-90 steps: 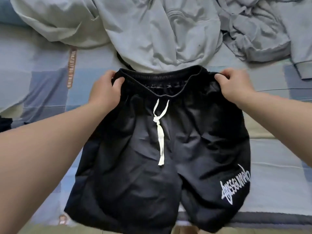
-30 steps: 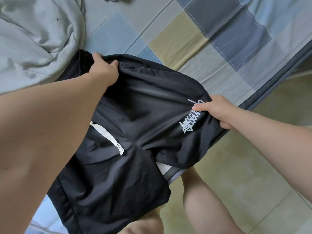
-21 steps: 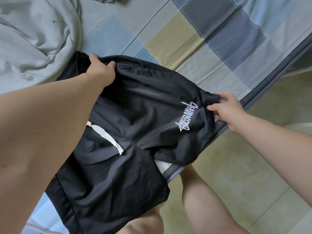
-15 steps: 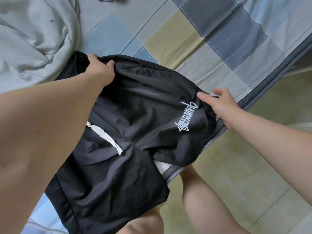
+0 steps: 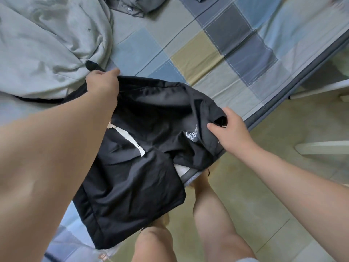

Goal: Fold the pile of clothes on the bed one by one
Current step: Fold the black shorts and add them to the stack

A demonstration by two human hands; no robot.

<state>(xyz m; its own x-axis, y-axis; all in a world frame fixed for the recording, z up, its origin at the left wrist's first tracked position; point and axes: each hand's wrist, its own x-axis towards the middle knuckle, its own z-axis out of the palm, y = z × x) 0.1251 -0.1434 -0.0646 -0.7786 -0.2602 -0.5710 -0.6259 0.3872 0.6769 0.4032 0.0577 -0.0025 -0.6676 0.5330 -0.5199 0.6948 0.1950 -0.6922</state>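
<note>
white script print on black shorts, creased, no legible text

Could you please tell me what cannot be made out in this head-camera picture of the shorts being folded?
Head view:
- White print on the black shorts: crumpled, partly folded under beside the right hand; unreadable.
- Left hand: fingertips hidden under the cloth.
- Drawstring: upper end behind the left forearm.
- Dark grey garment: cut off by the top edge.
</note>
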